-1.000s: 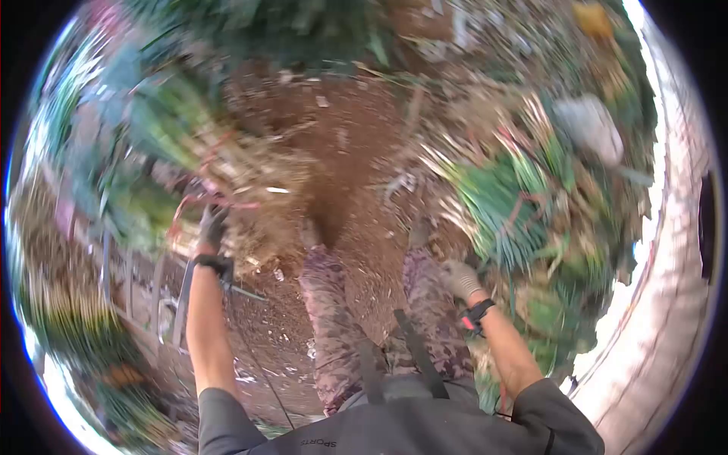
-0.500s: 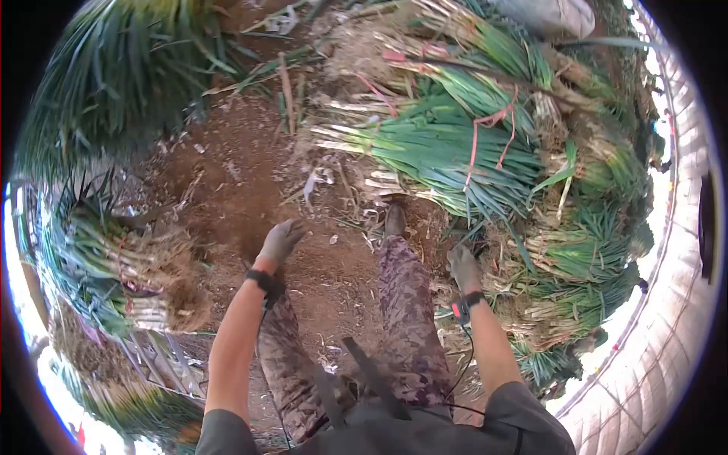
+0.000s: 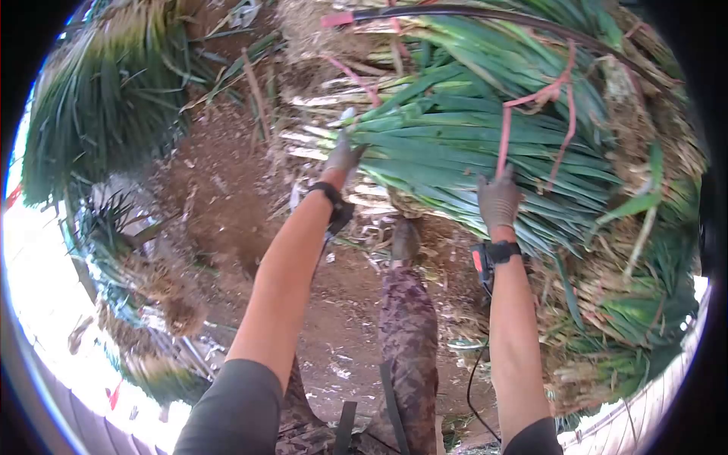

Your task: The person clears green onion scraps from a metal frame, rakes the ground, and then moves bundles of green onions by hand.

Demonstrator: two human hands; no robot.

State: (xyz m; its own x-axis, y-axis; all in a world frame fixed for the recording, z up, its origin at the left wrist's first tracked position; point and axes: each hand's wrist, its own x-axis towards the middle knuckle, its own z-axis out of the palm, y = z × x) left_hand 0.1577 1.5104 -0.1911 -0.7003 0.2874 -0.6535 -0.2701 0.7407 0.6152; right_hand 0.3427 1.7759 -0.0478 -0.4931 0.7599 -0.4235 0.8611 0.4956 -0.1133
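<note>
A large bundle of green onions lies across the pile, white stem ends to the left and green leaves to the right. My gloved left hand is closed around the bundle near its pale stems; its fingertips are partly hidden among the leaves. Over the leafy part runs a pink tie, and my gloved right hand grips it where it reaches the lower side of the bundle. Both wrists wear dark straps, the right one with a small red-marked device.
Behind the bundle, a dark pole with a pink end lies over more onions. Further tied bundles are heaped at the right. A big leafy heap stands at the upper left. Brown soil with scraps lies between; my shoe is beside the bundle.
Both hands have moved forward from above the ground to the onion bundle. The left now holds it near the stems and the right has taken the pink tie. The view has shifted closer.
</note>
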